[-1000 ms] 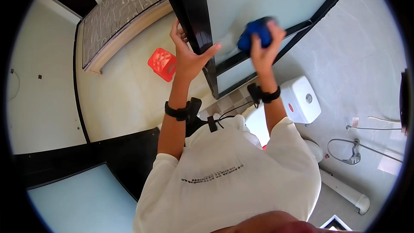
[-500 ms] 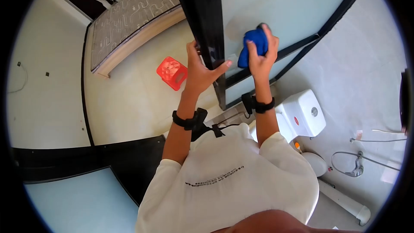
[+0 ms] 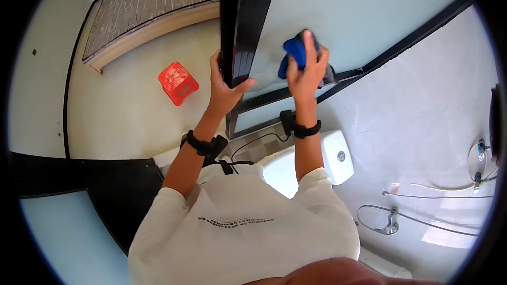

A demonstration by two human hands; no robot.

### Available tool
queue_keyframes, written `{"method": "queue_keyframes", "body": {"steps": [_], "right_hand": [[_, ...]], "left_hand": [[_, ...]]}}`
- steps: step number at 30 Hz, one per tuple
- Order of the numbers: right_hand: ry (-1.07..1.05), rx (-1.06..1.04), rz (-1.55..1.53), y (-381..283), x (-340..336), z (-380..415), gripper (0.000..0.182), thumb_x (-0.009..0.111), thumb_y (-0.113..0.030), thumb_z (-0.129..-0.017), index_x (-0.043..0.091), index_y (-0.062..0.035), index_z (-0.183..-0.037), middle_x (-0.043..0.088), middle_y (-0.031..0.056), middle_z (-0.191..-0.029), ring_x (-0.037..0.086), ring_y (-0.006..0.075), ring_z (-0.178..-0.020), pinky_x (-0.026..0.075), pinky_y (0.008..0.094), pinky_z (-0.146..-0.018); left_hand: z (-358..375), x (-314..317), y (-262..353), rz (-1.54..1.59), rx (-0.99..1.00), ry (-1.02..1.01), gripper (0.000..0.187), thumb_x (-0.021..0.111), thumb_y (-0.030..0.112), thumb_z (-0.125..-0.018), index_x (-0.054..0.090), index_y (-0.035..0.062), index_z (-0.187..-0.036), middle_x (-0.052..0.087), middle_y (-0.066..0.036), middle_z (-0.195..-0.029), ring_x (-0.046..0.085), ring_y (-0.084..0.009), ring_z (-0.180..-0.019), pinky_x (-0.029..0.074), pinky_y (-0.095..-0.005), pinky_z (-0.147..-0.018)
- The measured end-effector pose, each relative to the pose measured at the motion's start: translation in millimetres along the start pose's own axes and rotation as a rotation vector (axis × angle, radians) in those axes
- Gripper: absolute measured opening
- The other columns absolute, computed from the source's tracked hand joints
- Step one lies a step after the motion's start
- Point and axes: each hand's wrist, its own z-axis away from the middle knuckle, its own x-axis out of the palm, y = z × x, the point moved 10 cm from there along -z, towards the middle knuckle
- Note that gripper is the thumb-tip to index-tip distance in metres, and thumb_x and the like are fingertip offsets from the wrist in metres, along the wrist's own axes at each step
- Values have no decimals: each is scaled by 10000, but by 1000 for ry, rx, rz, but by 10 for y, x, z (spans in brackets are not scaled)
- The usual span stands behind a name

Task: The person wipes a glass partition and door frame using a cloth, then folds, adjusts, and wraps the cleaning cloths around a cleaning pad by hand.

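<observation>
My right hand (image 3: 305,71) has its fingers closed round a blue cloth (image 3: 293,53), pressed flat on the glass door (image 3: 359,16) at about 1 o'clock from my chest. My left hand (image 3: 224,82) wraps the door's black edge (image 3: 243,26) at 11 o'clock, thumb on the glass side. Risks as I judge them: push too hard and the door swings, pinching the left fingers; cloth could slip down onto the toilet (image 3: 332,153) at 3 o'clock.

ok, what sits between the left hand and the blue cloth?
Head view: the door's black frame edge, gripped by the left hand, then a strip of pale glass panel up to the blue cloth under the right hand.
</observation>
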Motion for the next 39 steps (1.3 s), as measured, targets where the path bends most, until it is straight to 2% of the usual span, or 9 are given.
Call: {"method": "queue_keyframes", "body": {"steps": [7, 10, 13, 16, 22, 26, 31, 35, 39], "right_hand": [[329, 374, 273, 1293, -413, 216, 614, 618, -243, -952, 370, 34, -1440, 510, 262, -1203, 496, 409, -1127, 394, 450, -995], [392, 595, 66, 1329, -353, 476, 648, 601, -327, -960, 338, 65, -1403, 474, 304, -1330, 515, 412, -1202, 416, 461, -1024], [427, 737, -167, 961, -37, 717, 594, 634, -310, -927, 402, 82, -1309, 512, 273, -1241, 578, 351, -1058, 480, 445, -912], [406, 490, -205, 417, 259, 864, 578, 691, -182, -854, 432, 55, -1313, 523, 246, -1204, 565, 358, -1050, 453, 446, -941], [278, 102, -72, 5, 463, 1189, 635, 705, -45, -715, 510, 3, -1317, 543, 172, -1011, 500, 303, -886, 427, 401, -775], [370, 146, -90, -339, 241, 558, 628, 718, -6, -659, 604, -21, -1276, 587, 165, -1000, 528, 297, -889, 462, 369, -793], [332, -307, 68, -338, -19, 0, 635, 690, -34, -645, 604, -23, -1274, 615, 156, -985, 537, 288, -826, 471, 355, -784], [551, 17, 147, 514, -429, -292, 500, 709, -45, -818, 578, -19, -1300, 573, 118, -957, 541, 239, -808, 452, 349, -749], [575, 201, 283, 1388, -684, -197, 492, 702, -118, -861, 565, -20, -1323, 571, 145, -965, 586, 295, -844, 478, 379, -789]], "left_hand": [[34, 39, -82, 28, -19, 35, 907, 868, 235, -715, 299, 22, -1389, 508, -123, -1200, 534, -192, -1097, 458, -331, -943], [3, 42, 36, -25, 73, -32, 877, 877, 234, -703, 326, 24, -1353, 509, -127, -1198, 532, -211, -1104, 437, -352, -967], [-9, 27, 115, -160, 150, -59, 938, 868, 218, -709, 279, 18, -1411, 497, -130, -1225, 506, -208, -1138, 432, -348, -967], [-34, 43, 72, -114, 102, -62, 988, 890, 236, -679, 281, 3, -1421, 500, -146, -1242, 503, -226, -1169, 430, -360, -986], [-24, 22, 47, -167, 59, -84, 1067, 941, 309, -600, 319, 2, -1410, 520, -140, -1249, 507, -236, -1189, 409, -375, -1020], [-1, 38, -64, -44, -38, -83, 1056, 946, 329, -598, 338, 5, -1399, 519, -136, -1249, 527, -228, -1167, 433, -364, -1000], [8, 17, -234, -12, -62, -53, 1011, 925, 319, -613, 357, 6, -1389, 503, -136, -1245, 527, -225, -1147, 447, -358, -972], [47, -17, -177, -58, 73, 33, 955, 849, 310, -644, 346, 2, -1395, 493, -120, -1201, 513, -234, -1110, 443, -358, -934], [52, -36, -185, -36, 65, 52, 964, 832, 351, -659, 330, 1, -1405, 478, -110, -1170, 507, -229, -1089, 435, -364, -939]]}}
